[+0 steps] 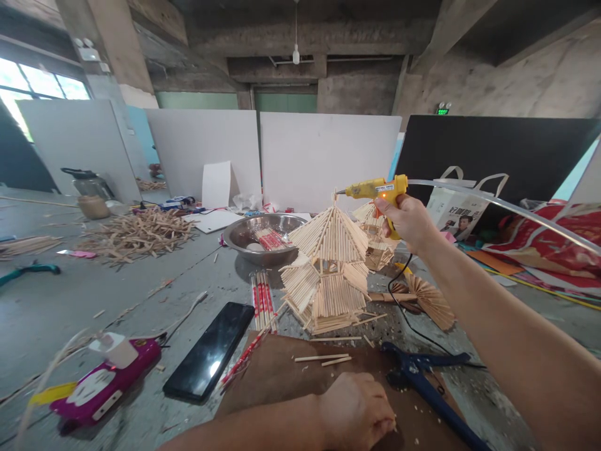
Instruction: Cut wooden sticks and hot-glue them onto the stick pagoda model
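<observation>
My right hand (407, 219) is wrapped round the grip of a yellow hot glue gun (370, 188), whose small orange light glows. The gun's nozzle points left and is at the top of a pagoda model (331, 269) built of thin wooden sticks; contact is hard to tell. A long clear glue stick (507, 203) sticks out of the gun's back. Low in front, my left hand (357, 407) is closed above a brown sheet (282, 369); whatever its fingers hold is hidden. Two loose sticks (323, 358) lie just beyond it, and blue-handled cutters (417, 376) lie to its right.
A phone (210, 351) and a purple power strip (107, 382) lie at left. Behind them are a metal bowl (263, 238) and a heap of wood pieces (141, 238). A second stick model (375, 238) stands behind the first. The gun's black cord (413, 326) runs at right.
</observation>
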`<state>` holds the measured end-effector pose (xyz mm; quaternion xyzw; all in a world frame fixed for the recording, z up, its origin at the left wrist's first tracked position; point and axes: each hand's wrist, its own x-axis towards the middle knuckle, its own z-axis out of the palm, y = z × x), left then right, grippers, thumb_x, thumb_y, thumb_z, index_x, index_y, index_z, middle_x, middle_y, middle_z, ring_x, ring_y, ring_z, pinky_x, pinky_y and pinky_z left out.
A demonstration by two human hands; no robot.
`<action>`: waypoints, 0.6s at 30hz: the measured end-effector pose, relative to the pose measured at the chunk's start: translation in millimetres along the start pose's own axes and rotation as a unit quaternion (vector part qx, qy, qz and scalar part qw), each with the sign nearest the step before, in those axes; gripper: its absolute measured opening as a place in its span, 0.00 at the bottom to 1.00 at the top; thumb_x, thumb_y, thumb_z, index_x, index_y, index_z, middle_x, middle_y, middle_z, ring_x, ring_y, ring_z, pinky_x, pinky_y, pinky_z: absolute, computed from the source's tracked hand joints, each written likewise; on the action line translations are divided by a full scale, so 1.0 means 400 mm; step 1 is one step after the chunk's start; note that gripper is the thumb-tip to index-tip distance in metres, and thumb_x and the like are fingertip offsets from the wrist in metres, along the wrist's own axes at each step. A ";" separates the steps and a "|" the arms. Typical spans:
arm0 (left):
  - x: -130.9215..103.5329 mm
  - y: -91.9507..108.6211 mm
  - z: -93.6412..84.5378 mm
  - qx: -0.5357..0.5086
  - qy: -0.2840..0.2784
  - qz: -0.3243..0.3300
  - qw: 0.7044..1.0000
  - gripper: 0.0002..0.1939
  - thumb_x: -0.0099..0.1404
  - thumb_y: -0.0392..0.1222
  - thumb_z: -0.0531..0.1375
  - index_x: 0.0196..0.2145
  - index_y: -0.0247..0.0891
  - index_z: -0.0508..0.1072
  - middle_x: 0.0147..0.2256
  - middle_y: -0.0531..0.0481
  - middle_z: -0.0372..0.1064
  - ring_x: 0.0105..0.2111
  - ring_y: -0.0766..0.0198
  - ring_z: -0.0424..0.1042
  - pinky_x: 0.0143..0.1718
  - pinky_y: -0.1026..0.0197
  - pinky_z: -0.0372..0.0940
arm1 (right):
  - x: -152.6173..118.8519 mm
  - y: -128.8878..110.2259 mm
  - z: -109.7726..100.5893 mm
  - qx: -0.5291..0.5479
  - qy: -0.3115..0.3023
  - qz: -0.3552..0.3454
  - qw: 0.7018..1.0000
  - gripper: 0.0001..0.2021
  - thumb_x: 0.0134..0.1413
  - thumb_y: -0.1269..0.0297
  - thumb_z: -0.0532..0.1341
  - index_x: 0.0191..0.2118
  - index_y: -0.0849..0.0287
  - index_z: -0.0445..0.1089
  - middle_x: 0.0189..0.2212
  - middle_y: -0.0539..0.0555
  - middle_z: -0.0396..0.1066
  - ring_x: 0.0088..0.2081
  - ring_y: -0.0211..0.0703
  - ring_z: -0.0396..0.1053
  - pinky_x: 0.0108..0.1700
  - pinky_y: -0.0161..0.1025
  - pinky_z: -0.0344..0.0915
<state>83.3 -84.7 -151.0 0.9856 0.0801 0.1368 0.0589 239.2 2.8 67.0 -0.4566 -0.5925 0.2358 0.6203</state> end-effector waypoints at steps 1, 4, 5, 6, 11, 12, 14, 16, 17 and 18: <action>0.000 0.000 -0.001 -0.001 0.001 -0.001 1.000 0.07 0.59 0.41 0.50 0.25 0.38 0.65 0.27 0.55 0.66 0.26 0.71 0.61 0.28 0.67 0.54 | 0.000 0.001 -0.001 0.001 0.000 0.000 1.000 0.11 0.44 0.57 0.59 0.26 0.59 0.60 0.17 0.45 0.61 0.10 0.26 0.54 0.10 0.29 0.52; 0.000 0.002 -0.004 -0.005 0.003 -0.003 1.000 0.08 0.59 0.40 0.50 0.25 0.38 0.64 0.27 0.55 0.66 0.26 0.71 0.61 0.28 0.67 0.54 | 0.000 0.001 -0.003 0.008 0.004 0.003 1.000 0.10 0.45 0.58 0.59 0.26 0.59 0.60 0.17 0.45 0.61 0.10 0.26 0.54 0.10 0.29 0.52; 0.001 0.003 -0.005 -0.004 0.003 -0.003 1.000 0.08 0.59 0.40 0.50 0.25 0.38 0.64 0.27 0.55 0.66 0.26 0.71 0.61 0.28 0.67 0.54 | 0.001 0.001 -0.003 0.008 0.005 0.004 1.000 0.10 0.45 0.58 0.59 0.26 0.59 0.60 0.18 0.45 0.61 0.10 0.26 0.54 0.10 0.29 0.52; 0.001 0.003 -0.006 -0.001 0.003 -0.001 1.000 0.08 0.59 0.40 0.50 0.25 0.38 0.64 0.27 0.55 0.66 0.26 0.71 0.61 0.28 0.67 0.54 | 0.001 0.001 -0.003 0.008 0.007 0.006 1.000 0.10 0.44 0.58 0.59 0.26 0.59 0.60 0.18 0.45 0.61 0.10 0.27 0.54 0.10 0.29 0.52; 0.001 0.002 -0.003 0.006 0.004 0.003 1.000 0.08 0.59 0.41 0.50 0.25 0.38 0.66 0.27 0.55 0.67 0.25 0.71 0.61 0.28 0.67 0.54 | 0.005 0.003 0.000 0.011 0.016 0.013 1.000 0.11 0.43 0.58 0.60 0.27 0.59 0.60 0.20 0.46 0.63 0.10 0.26 0.54 0.10 0.30 0.51; 0.001 0.001 -0.002 0.005 0.005 0.002 1.000 0.08 0.59 0.41 0.50 0.25 0.38 0.66 0.27 0.55 0.67 0.25 0.71 0.61 0.28 0.67 0.54 | 0.004 0.005 -0.002 0.014 0.019 0.015 1.000 0.10 0.43 0.58 0.60 0.27 0.59 0.60 0.20 0.46 0.64 0.10 0.26 0.54 0.10 0.30 0.51; 0.001 0.000 0.001 0.000 0.008 0.001 1.000 0.09 0.58 0.40 0.50 0.25 0.38 0.66 0.27 0.55 0.67 0.25 0.70 0.61 0.28 0.67 0.54 | -0.001 0.011 -0.012 0.014 0.027 0.022 0.999 0.09 0.43 0.60 0.60 0.28 0.59 0.60 0.20 0.46 0.63 0.10 0.26 0.54 0.11 0.30 0.52; 0.003 0.000 0.005 -0.006 0.012 0.001 1.000 0.09 0.58 0.41 0.50 0.24 0.38 0.66 0.26 0.55 0.67 0.25 0.70 0.60 0.27 0.67 0.54 | -0.015 0.020 -0.032 0.007 0.038 0.030 0.999 0.08 0.45 0.61 0.59 0.28 0.59 0.60 0.19 0.45 0.61 0.10 0.27 0.55 0.11 0.30 0.52; 0.004 0.000 0.008 -0.009 0.014 0.001 1.000 0.09 0.58 0.41 0.50 0.24 0.38 0.66 0.26 0.55 0.67 0.24 0.70 0.60 0.26 0.66 0.54 | -0.025 0.026 -0.045 0.000 0.044 0.036 0.998 0.07 0.45 0.62 0.58 0.28 0.58 0.60 0.19 0.44 0.60 0.10 0.27 0.55 0.12 0.29 0.53; 0.005 -0.001 0.011 -0.014 0.016 0.001 1.000 0.09 0.57 0.41 0.50 0.24 0.39 0.66 0.26 0.55 0.67 0.24 0.70 0.59 0.26 0.66 0.54 | -0.035 0.031 -0.058 -0.008 0.051 0.042 0.998 0.07 0.46 0.62 0.58 0.28 0.58 0.59 0.18 0.43 0.58 0.11 0.27 0.56 0.12 0.29 0.53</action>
